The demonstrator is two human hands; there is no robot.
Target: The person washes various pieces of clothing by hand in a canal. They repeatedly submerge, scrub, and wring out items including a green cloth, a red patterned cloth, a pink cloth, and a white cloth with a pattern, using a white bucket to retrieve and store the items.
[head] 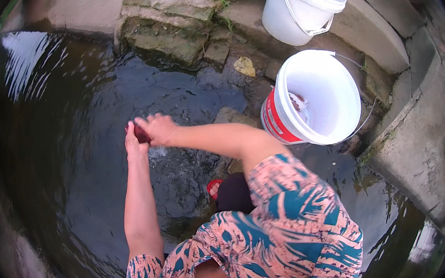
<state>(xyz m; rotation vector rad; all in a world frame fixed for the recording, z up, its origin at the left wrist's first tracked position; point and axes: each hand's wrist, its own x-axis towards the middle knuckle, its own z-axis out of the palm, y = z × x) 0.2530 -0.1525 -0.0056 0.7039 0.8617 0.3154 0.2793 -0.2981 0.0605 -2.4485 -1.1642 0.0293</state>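
Observation:
Over the dark water (89, 189), my left hand (134, 147) grips a dark red, shiny object (140, 134), thumb along its left side. What the object is, I cannot make out. My right hand (159, 130) is against the object's right side, blurred, with fingers partly spread; whether it grips is unclear. Ripples and a pale patch of disturbed water lie just below both hands.
A white bucket with a red label (316, 96) stands tilted to the right, with something reddish-brown and white inside. Behind it, another white bucket (291, 19) rests on a stone step (245, 14). A yellow leaf (244, 66) lies nearby. Concrete slabs (420, 133) border the right.

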